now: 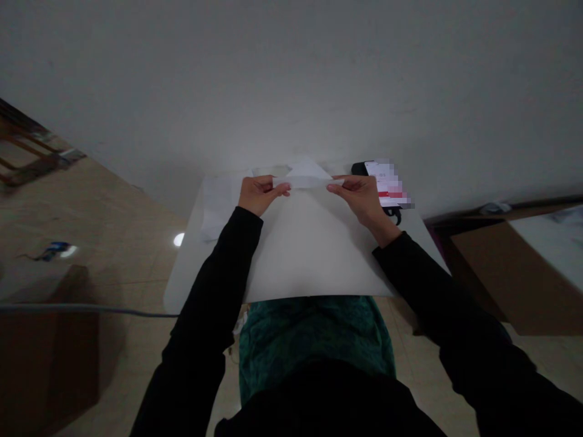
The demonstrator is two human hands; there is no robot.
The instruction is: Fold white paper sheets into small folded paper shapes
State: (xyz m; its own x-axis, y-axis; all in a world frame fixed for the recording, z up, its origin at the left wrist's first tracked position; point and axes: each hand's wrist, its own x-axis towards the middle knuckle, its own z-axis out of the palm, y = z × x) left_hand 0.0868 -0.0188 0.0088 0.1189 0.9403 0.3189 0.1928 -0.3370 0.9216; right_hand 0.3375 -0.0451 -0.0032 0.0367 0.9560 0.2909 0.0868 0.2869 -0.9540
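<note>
A folded piece of white paper (308,172) is stretched between my two hands above the far part of the white table (310,261). It has a peaked top and a narrow band along its lower edge. My left hand (260,193) pinches the left end of that band between thumb and fingers. At the other end, my right hand (359,193) grips it the same way, thumb toward me. Flat white sheets (219,203) lie on the table to the left of my left hand.
Just right of my right hand, a lit phone (387,185) leans on a black holder at the table's back. A wall (291,79) rises behind the table. Cardboard boxes (514,276) stand at the right, another box (75,346) at the lower left. A grey cable (91,308) runs in from the left.
</note>
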